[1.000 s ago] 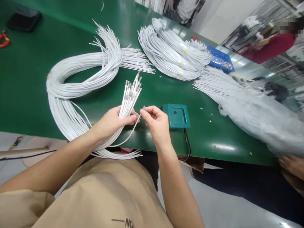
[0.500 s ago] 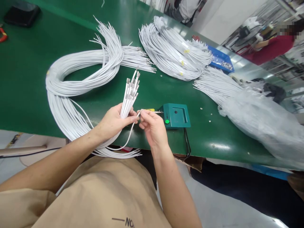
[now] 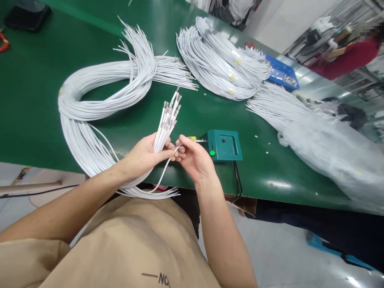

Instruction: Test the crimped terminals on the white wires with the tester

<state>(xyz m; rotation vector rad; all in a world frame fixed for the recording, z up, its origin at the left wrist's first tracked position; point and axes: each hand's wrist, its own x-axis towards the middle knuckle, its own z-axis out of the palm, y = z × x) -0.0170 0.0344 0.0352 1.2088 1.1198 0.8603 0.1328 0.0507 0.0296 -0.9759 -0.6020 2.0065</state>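
My left hand (image 3: 144, 156) is closed round a bunch of white wires (image 3: 167, 120) whose metal-tipped ends fan upward above the fist. My right hand (image 3: 193, 158) pinches the end of a single white wire (image 3: 163, 172) right beside the bunch, fingertips touching my left thumb. The wire loops down toward the table edge. Just right of my right hand sits a small teal box (image 3: 225, 145) with a green button and a black cord.
A large coil of white wires (image 3: 99, 96) lies on the green table (image 3: 36, 104) at left, another bundle (image 3: 222, 68) at the back. A clear plastic bag (image 3: 333, 154) covers more wires at right. A blue tray (image 3: 283, 76) and a person in red are beyond.
My right hand has drawn the single wire's end left, from in front of the teal box to the bunch in my left hand. The box's green button and yellow probe have come into view.
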